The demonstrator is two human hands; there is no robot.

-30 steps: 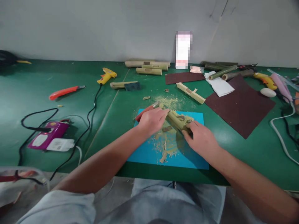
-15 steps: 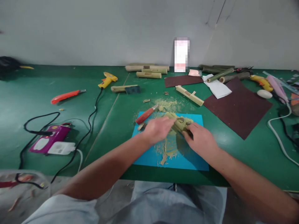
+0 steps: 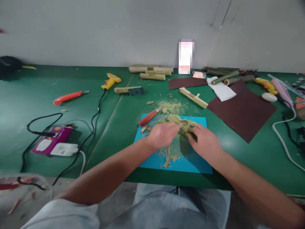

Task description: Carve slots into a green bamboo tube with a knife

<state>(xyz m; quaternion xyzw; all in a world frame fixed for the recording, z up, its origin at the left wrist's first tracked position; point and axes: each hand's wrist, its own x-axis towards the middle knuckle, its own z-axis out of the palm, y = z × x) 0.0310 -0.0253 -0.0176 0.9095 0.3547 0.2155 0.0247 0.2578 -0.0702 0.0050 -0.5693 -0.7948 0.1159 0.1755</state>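
Note:
A short green bamboo piece (image 3: pixel 174 119) lies slantwise over the blue sheet (image 3: pixel 152 159), with shavings and dust about it. Its right end is gripped by my right hand (image 3: pixel 205 140), fingers wrapped around the tube. My left hand (image 3: pixel 164 135) rests against the middle of the bamboo, fingers curled and pressed together; whatever they hold is hidden. Just beyond the left hand, a red-handled knife (image 3: pixel 149 117) lies across the sheet's upper left edge. Bamboo scraps (image 3: pixel 167 161) and fine shavings are scattered on the sheet below the hands.
A cut bamboo tube (image 3: pixel 193 98) and brown sheets (image 3: pixel 243 111) lie to the right. On the left are a yellow glue gun (image 3: pixel 111 81), an orange cutter (image 3: pixel 70 97) and a purple power strip (image 3: pixel 52 140) with cords. More bamboo tubes (image 3: pixel 152 76) line the back near an upright phone (image 3: pixel 186 57).
My left hand has slid right and slightly toward me along the bamboo, baring more of its left end. The right hand keeps its grip in place. The view has shifted a little.

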